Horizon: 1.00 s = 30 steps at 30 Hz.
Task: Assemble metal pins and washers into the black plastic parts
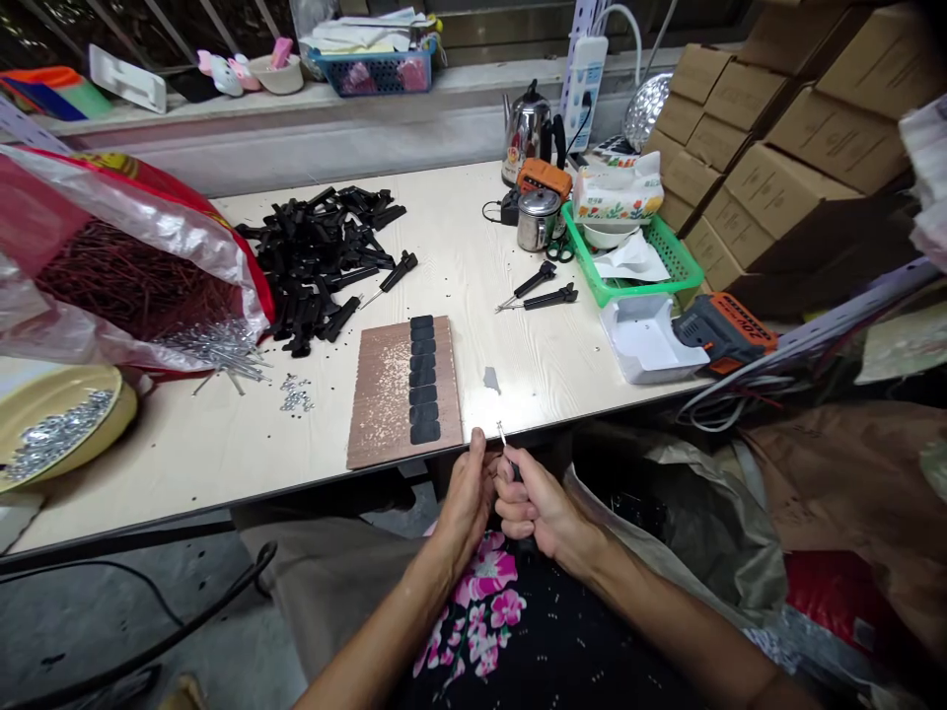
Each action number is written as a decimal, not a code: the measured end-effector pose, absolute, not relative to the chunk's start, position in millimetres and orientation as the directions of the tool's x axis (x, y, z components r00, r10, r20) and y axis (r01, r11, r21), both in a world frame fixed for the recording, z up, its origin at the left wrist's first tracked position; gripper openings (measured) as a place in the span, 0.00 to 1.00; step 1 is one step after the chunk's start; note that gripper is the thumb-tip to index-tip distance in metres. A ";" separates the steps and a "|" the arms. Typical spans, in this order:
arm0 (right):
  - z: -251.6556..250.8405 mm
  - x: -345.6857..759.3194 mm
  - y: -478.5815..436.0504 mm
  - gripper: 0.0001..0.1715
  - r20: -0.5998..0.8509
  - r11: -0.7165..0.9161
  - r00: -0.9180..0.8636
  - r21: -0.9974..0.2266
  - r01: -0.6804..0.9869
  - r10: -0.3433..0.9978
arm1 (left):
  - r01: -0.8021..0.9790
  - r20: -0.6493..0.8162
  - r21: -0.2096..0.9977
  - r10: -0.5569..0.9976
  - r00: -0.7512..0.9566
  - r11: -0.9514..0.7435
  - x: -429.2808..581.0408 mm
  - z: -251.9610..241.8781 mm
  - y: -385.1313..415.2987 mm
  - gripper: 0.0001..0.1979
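Note:
At the table's front edge, my right hand point(539, 505) is wrapped round a black-handled piece with a thin metal prong point(502, 434) pointing up toward the table. My left hand point(468, 493) is close against it, thumb stretched upward; its other fingers are partly hidden, and I see nothing held in it. Just left lies a brown board point(377, 394) with a column of black pads point(424, 380) and pale worn specks. A small grey metal plate point(491, 380) lies beyond my hands. Farther back are two black-handled pieces with metal prongs point(544, 298).
A heap of black plastic parts point(318, 247) covers the back left, beside a bag of dark red rods point(133, 266). A yellow bowl point(122, 419) holds small metal parts. To the right stand a green basket point(688, 258), a white tray point(640, 360), a power-tool battery point(729, 330) and stacked cartons point(776, 207).

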State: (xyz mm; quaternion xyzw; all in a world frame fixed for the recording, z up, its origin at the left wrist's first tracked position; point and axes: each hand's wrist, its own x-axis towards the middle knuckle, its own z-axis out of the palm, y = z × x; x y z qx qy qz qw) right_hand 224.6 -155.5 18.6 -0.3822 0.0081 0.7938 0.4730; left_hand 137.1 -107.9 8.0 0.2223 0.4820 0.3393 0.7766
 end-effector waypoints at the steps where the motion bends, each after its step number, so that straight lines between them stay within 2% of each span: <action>1: 17.8 225.8 -162.7 0.17 -0.623 -0.553 -0.254 -0.349 -0.756 0.740 | -0.334 -0.583 0.683 0.760 0.286 0.650 138.7 6.3 -108.5 0.23; 5: 15.6 237.3 -207.5 0.19 -0.680 -0.584 -0.247 -0.322 -0.745 0.691 | -0.429 -0.532 0.688 0.809 0.250 0.585 144.1 -1.2 -111.0 0.21; 7: 17.6 244.2 -219.9 0.18 -0.662 -0.582 -0.253 -0.338 -0.740 0.705 | -0.427 -0.525 0.690 0.810 0.261 0.585 144.5 -3.3 -111.0 0.22; 14: 26.8 249.9 -171.9 0.18 -0.559 -0.539 -0.251 -0.437 -0.720 0.790 | -0.444 -0.507 0.678 0.810 0.295 0.586 143.3 -3.1 -112.0 0.22; 20: 22.5 244.7 -155.6 0.17 -0.619 -0.592 -0.288 -0.364 -0.719 0.730 | -0.481 -0.508 0.665 0.818 0.270 0.572 145.8 -1.6 -112.4 0.20; 25: 20.5 241.1 -154.8 0.16 -0.580 -0.586 -0.355 -0.272 -0.764 0.733 | -0.478 -0.510 0.677 0.825 0.246 0.560 148.7 1.5 -113.3 0.20; 30: 16.7 244.9 -193.8 0.19 -0.631 -0.564 -0.285 -0.297 -0.770 0.721 | -0.476 -0.507 0.680 0.826 0.244 0.558 149.3 -1.1 -113.1 0.22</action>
